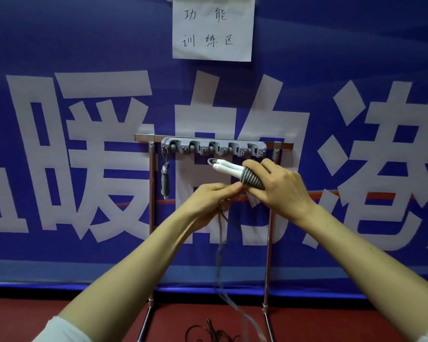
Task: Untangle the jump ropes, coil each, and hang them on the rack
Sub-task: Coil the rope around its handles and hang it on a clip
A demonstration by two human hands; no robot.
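Closest in, the left hand [213, 196] pinches the grey jump rope [251, 180] between thumb and fingertips just where the cord meets the winding. The right hand [279, 186] is clenched round the bundle itself: two white handles [229, 167] side by side, with tight grey turns stacked round them. The bundle is carried in the air, in front of the right half of the rack and just below its hooks. From the left hand the loose tail [219, 255] drops away, blurred, toward the red floor [59, 309].

The step in hand looks like coiling, and a good deal of cord is left to wind. I would lay each turn snug against the last, with light tension from the left hand so none slips over another. The right hand should hold the handles parallel and firm. The end needs tucking under a turn, and the short loop beyond the handle tips is best left free — it looks like the part that can catch a hook.

On the floor between the rack's legs lies a dark jump rope [211, 330], loose and unwound. Behind the hands stands the rack [151, 193], with a grey hook strip [213, 146] on its top rail. One wound rope [165, 181] hangs from the strip's left end — the other hooks look free. Beyond is a blue banner [84, 45] with a paper sign [211, 28].
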